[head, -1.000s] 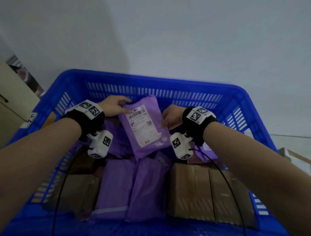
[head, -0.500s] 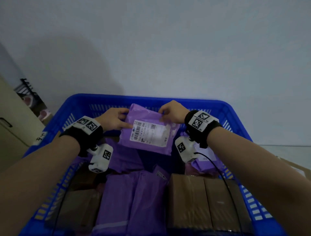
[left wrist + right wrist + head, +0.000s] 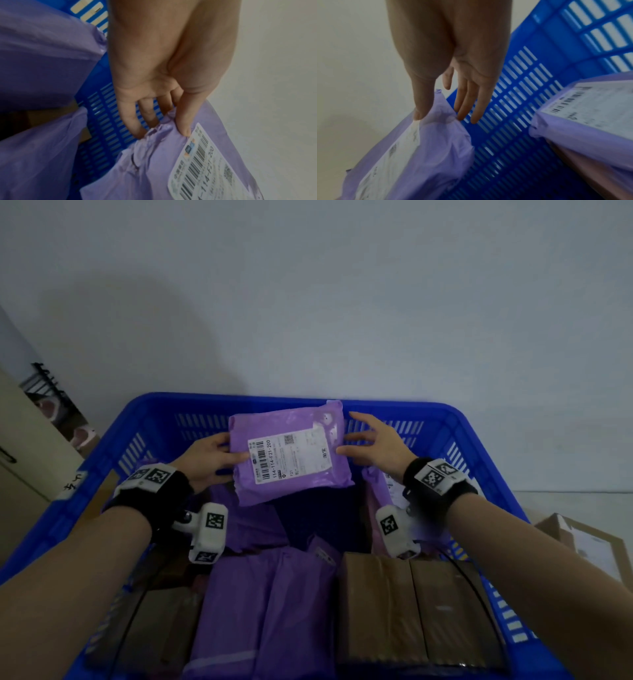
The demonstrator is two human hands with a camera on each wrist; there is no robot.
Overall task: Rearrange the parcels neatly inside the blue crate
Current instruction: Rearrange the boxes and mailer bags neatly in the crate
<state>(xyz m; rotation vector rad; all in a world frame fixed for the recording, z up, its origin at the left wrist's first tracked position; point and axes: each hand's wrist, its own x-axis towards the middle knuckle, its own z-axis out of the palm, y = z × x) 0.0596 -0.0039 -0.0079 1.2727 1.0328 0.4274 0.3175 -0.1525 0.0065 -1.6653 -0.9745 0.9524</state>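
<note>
I hold a purple parcel (image 3: 291, 453) with a white barcode label upright and level over the far half of the blue crate (image 3: 411, 407). My left hand (image 3: 233, 453) pinches its left end, thumb (image 3: 183, 121) on the front by the barcode and fingers behind. At the right end my right hand (image 3: 346, 440) pinches it lightly: the thumb (image 3: 421, 105) lies on the front and straight fingers (image 3: 462, 108) touch the back edge. The parcel (image 3: 171, 169) hangs in front of the crate's slotted wall (image 3: 513, 121).
Purple bags (image 3: 263, 604) and brown taped boxes (image 3: 411, 607) line the crate's near half, with another brown box (image 3: 150, 621) at the left. A labelled purple parcel (image 3: 390, 487) leans at the right. A cardboard box (image 3: 589, 539) sits outside, right of the crate.
The parcel rose from the pile and turned from upright to lengthwise, ending near the far wall. My right hand slid from its top edge to its right end.
</note>
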